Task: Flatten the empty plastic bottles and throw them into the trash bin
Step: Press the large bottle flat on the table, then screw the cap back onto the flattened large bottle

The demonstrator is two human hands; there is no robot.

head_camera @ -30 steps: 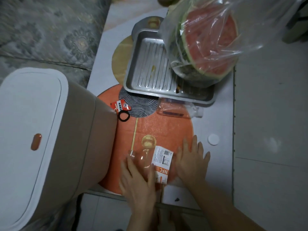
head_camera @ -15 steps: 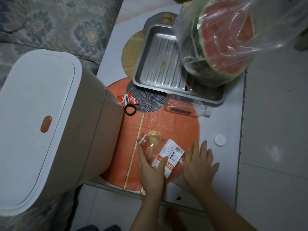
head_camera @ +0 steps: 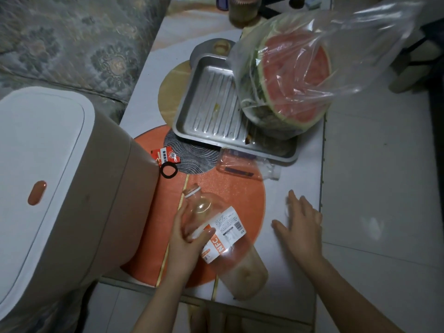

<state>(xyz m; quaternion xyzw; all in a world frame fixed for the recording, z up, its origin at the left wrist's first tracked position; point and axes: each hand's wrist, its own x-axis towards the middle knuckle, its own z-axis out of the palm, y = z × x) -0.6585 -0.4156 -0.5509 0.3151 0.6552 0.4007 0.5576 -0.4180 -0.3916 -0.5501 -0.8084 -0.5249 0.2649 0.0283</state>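
Observation:
A clear plastic bottle with a white and orange NFC label lies slanted over the orange mat, its open neck pointing up-left. My left hand grips it around the shoulder, thumb across the label. My right hand rests flat on the white table to the right, fingers spread, holding nothing. A second, flattened clear bottle lies below the metal tray. The trash bin, beige with a shut white lid, stands at the left against the table edge.
A ribbed metal tray holds a cut watermelon in a clear plastic bag. A red wrapper and a black hair tie lie beside the bin. A patterned sofa is at the upper left, tiled floor at the right.
My left hand has closed around the bottle and turned it so the base points toward me. My right hand has left the bottle and slid right over the small white cap.

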